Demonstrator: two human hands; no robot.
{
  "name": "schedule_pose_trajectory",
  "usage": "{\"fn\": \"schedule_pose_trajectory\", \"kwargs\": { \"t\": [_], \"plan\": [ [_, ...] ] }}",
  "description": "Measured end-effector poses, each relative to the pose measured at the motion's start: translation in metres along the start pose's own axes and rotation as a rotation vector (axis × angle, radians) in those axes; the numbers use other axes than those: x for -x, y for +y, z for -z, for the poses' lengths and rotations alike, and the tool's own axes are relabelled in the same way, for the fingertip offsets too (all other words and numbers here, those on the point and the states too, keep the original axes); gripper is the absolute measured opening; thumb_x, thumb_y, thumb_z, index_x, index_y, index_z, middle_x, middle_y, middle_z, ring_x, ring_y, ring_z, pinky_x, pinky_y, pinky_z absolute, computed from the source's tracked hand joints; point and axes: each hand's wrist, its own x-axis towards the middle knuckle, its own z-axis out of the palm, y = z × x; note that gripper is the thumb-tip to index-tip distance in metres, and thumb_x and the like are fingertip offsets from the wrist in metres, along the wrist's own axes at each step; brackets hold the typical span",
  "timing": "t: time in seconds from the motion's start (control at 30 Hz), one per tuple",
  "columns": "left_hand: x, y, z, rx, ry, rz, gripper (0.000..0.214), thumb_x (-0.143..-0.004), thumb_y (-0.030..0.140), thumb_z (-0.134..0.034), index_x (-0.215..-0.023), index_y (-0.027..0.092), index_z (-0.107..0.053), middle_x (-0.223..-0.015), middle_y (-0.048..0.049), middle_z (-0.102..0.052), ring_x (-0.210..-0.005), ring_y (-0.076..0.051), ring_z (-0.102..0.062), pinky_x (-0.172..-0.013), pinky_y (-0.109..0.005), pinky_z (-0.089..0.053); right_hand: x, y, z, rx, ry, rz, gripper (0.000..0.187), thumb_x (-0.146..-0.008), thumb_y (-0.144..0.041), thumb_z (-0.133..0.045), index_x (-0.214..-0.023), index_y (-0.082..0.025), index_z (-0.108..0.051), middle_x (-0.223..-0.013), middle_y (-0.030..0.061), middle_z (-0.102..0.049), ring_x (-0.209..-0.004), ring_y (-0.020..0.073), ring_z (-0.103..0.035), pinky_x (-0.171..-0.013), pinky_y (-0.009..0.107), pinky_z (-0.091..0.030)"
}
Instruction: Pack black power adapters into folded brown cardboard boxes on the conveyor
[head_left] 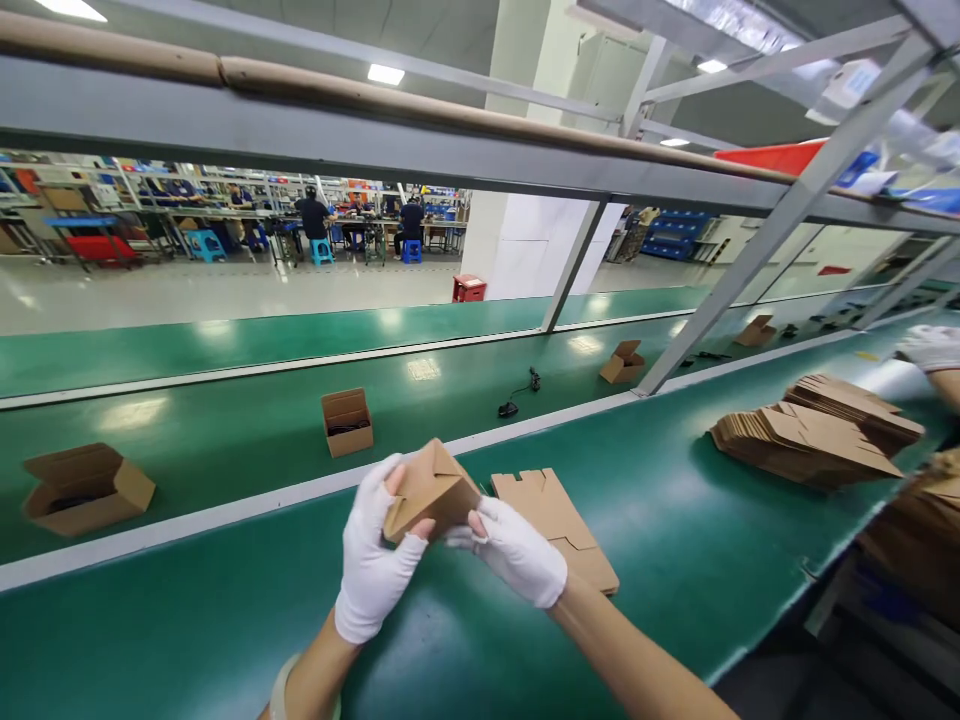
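A small brown cardboard box (433, 492) is held above the green bench between my two hands. My left hand (375, 550), in a white glove with bare fingertips, grips the box's left side. On its lower right side my right hand (517, 550), gloved the same way, has its fingers closed round the cardboard. The box's flaps are folded over on the side that faces up. Flat, unfolded cardboard blanks (562, 525) lie on the bench just right of the box, partly behind my right hand and wrist.
Stacks of flat cardboard (814, 440) lie to the right, near another person's gloved hand (930, 347). Along the belt (247, 430) stand open boxes (349, 425), with a black cabled item (510, 408) between them. A slanted metal post (772, 220) rises at the right.
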Motion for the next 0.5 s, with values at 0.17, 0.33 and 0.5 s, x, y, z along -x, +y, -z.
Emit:
{"fn": "schedule_pose_trajectory", "kwargs": {
  "t": [0.17,0.33,0.5],
  "plan": [
    [-0.011,-0.041,-0.014,0.146,-0.172,0.154,0.059,-0.085,0.054,-0.043,-0.132,0.018,-0.04,-0.133,-0.0144,-0.049,-0.121,-0.027,-0.049,-0.101,-0.041,-0.04,0.005,-0.014,0.005,0.644,0.118,-0.079,0.033,-0.083,-0.043,-0.046,-0.079,-0.015,-0.062,-0.071,0.0079,-0.064,-0.067,0.0207,-0.061,-0.058,0.031,-0.044],
    [-0.058,-0.095,-0.052,-0.291,-0.293,0.295,0.045,-0.085,0.042,-0.048,-0.122,0.017,-0.05,-0.125,-0.0118,-0.055,-0.119,-0.025,-0.049,-0.101,-0.039,-0.039,0.016,0.002,0.001,1.503,-0.314,-0.054,0.013,-0.07,-0.016,-0.055,-0.075,-0.015,-0.067,-0.074,0.01,-0.069,-0.071,0.0251,-0.065,-0.063,0.034,-0.046],
    [-0.103,-0.121,-0.128,-0.414,-0.496,0.281,0.047,-0.072,0.043,-0.064,-0.111,0.016,-0.059,-0.121,-0.0117,-0.058,-0.12,-0.03,-0.045,-0.102,-0.041,-0.036,0.007,0.065,-0.024,1.697,-0.277,-0.081,0.007,-0.062,-0.017,-0.066,-0.068,-0.018,-0.07,-0.069,0.0145,-0.069,-0.073,0.0318,-0.066,-0.065,0.044,-0.047]
  ]
}}
